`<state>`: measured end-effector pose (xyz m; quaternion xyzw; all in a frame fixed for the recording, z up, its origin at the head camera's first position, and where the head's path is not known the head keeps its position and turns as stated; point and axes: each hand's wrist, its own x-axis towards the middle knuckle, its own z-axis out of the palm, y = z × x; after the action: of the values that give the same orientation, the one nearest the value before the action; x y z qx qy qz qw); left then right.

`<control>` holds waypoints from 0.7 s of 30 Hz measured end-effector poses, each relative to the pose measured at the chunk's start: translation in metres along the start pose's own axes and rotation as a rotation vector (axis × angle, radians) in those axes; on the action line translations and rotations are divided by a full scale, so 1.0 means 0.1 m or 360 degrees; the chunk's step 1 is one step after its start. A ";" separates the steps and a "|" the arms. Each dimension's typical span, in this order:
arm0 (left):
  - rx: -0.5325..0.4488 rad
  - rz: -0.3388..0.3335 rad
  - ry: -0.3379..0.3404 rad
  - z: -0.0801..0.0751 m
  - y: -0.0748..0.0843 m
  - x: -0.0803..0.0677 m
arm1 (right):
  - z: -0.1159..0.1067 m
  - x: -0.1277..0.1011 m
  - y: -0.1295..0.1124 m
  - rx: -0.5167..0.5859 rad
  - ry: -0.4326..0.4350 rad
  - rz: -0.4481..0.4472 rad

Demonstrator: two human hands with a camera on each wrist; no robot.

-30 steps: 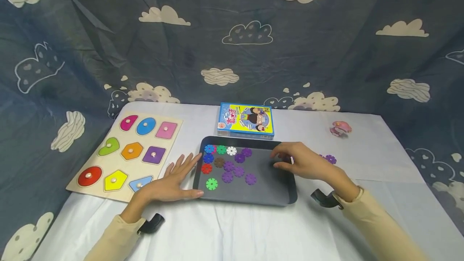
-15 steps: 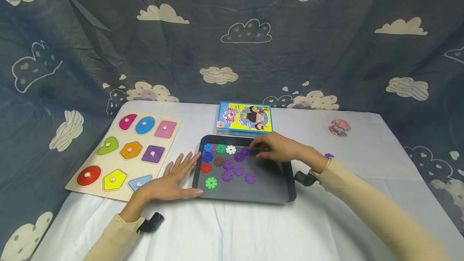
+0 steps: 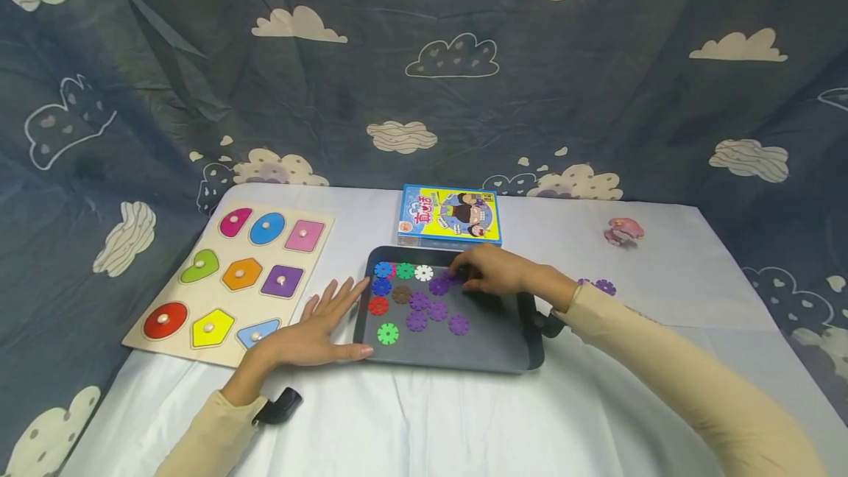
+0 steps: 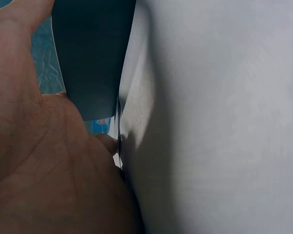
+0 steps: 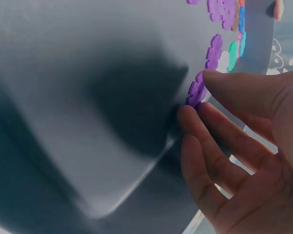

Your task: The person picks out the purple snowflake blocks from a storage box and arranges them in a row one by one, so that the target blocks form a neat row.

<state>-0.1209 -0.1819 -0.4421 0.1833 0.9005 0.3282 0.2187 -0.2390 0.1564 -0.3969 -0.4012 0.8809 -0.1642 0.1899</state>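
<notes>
A dark tray (image 3: 457, 366) lies mid-table with several coloured snowflake discs in its left half: green (image 3: 387, 333), red (image 3: 378, 305), white (image 3: 423, 272) and a cluster of purple ones (image 3: 427, 308). My right hand (image 3: 464, 277) reaches over the tray's back part. Its thumb (image 5: 234, 83) and forefinger pinch a purple disc (image 5: 196, 90) lying on the tray floor. My left hand (image 3: 331, 322) rests flat on the white cloth, fingers straight, against the tray's left wall (image 4: 93, 53).
A wooden shape puzzle board (image 3: 238, 274) lies at the left. A blue and yellow box (image 3: 449, 216) stands behind the tray. Two purple discs (image 3: 603, 286) and a pink toy (image 3: 623, 230) sit on the cloth at the right. Dark cloud-print fabric hangs behind.
My right hand has moved left from the tray's right side to the purple disc near its back edge. The left hand has stayed where it was.
</notes>
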 end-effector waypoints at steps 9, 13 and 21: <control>-0.0003 0.0010 0.0008 0.00 -0.01 0.00 | 0.04 -0.02 0.00 -0.0047 -0.0031 -0.0077; -0.0005 0.0010 0.0013 0.00 -0.01 0.00 | 0.05 -0.04 -0.02 -0.0084 -0.0054 -0.0095; -0.0002 0.0017 0.0012 0.01 -0.03 0.01 | 0.07 -0.05 -0.04 -0.0051 -0.0100 -0.0067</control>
<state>-0.1215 -0.1830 -0.4448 0.1868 0.9001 0.3306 0.2136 -0.2304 0.1572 -0.4000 -0.4277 0.8683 -0.1414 0.2076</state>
